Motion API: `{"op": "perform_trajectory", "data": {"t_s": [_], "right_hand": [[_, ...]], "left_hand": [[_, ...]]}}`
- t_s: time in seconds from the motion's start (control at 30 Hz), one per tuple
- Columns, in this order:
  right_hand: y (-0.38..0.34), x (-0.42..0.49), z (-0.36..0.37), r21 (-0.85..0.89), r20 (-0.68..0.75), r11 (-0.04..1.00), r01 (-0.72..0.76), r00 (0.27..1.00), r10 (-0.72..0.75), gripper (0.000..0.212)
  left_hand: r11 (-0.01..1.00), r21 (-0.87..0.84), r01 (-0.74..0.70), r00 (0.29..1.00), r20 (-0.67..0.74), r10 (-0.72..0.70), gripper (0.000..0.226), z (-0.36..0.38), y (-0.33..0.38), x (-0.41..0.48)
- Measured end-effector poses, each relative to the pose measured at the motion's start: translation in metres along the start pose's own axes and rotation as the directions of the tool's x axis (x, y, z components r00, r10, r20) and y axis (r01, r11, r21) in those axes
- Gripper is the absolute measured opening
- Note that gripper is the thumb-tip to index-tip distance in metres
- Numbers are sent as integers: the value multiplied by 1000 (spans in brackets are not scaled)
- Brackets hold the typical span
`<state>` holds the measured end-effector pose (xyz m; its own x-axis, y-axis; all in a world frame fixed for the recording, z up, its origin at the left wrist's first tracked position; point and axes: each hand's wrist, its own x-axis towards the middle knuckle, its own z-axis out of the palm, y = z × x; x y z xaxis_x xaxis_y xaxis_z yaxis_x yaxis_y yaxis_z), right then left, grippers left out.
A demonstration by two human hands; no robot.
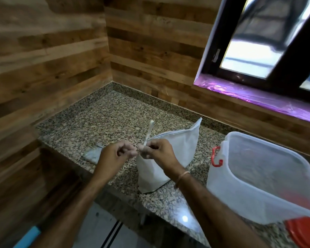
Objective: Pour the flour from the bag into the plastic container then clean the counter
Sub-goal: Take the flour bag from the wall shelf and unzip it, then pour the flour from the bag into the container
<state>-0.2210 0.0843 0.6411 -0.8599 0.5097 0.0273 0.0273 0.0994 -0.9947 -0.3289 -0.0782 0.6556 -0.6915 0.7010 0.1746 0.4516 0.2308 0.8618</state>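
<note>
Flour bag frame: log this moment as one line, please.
phase: opening bag | flour bag: upright, unpoured | hands: left, right on tie strip | plastic container: open, right

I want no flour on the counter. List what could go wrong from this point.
1. Both hands, left hand and right hand, work the strip at the top corner of the flour bag; a sudden give could jerk the bag and puff flour out.
2. The bag stands near the counter front edge, so it might tip off.
3. The plastic container sits apart to the right; carrying an opened bag across may dribble flour.
</note>
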Motion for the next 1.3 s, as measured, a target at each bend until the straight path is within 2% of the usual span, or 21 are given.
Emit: {"op": "perform_trajectory", "data": {"t_s": [0.07,0.17,0.23,0.33,0.37,0.43,0.5,0.57,0.6,0.7,0.73,0.8,0.9,1.0,1.1,1.13,1.2,1.27,1.3], "right_hand": [[-1,0,-1,59,-27,997,-54,998,56,23],[1,0,-3,15,-24,997,-79,997,79,25],[-2,2,-7,-82,-40,992,-92,995,89,28],[-10,11,-36,-207,-191,970,-129,978,89,26],[-13,16,-51,-228,-258,961,-154,962,93,22],[-14,26,-86,-281,-377,937,-209,922,93,26],[-13,33,-108,-332,-426,909,-252,900,94,35],[-10,38,-109,-377,-419,892,-249,905,76,38],[-6,40,-106,-397,-415,885,-244,908,64,38],[2,47,-103,-429,-423,877,-217,906,18,38],[4,50,-105,-443,-427,870,-218,904,10,38],[4,54,-115,-468,-428,852,-236,904,15,37],[-2,63,-148,-450,-480,847,-282,876,37,32],[-6,71,-199,-273,-596,900,-340,794,119,20],[-3,82,-229,-193,-585,882,-430,772,249,18],[-1,87,-230,-184,-577,872,-454,768,278,19],[-1,94,-225,-173,-581,866,-469,759,295,25],[-1,92,-221,-107,-503,889,-444,796,337,30],[-4,89,-220,-63,-408,891,-451,826,389,29]], "left_hand": [[996,84,-30,996,89,22,11,13,-10,-3],[963,246,-109,994,26,106,30,24,-14,3],[943,294,-155,987,-2,162,33,25,-17,7],[957,229,-177,984,16,179,35,18,-25,8],[963,208,-174,985,24,172,35,13,-29,9],[970,190,-154,988,41,149,35,-2,-36,12],[947,273,-170,985,70,156,29,-12,-36,23],[865,449,-225,974,122,190,20,-12,-23,36],[810,524,-265,964,175,202,23,-6,-12,45],[626,701,-342,933,331,139,62,26,18,75],[579,730,-364,926,350,141,60,37,26,83],[505,763,-403,913,373,165,38,47,34,88],[539,726,-428,904,357,236,30,42,19,84],[536,674,-509,859,358,366,48,30,-4,80],[545,675,-498,865,337,372,48,28,-11,76],[577,676,-458,885,291,362,43,28,-13,74],[695,652,-304,952,169,257,23,22,-15,67],[844,521,-129,992,56,117,25,12,-27,52],[909,414,-43,999,6,44,29,8,-33,43]]}}
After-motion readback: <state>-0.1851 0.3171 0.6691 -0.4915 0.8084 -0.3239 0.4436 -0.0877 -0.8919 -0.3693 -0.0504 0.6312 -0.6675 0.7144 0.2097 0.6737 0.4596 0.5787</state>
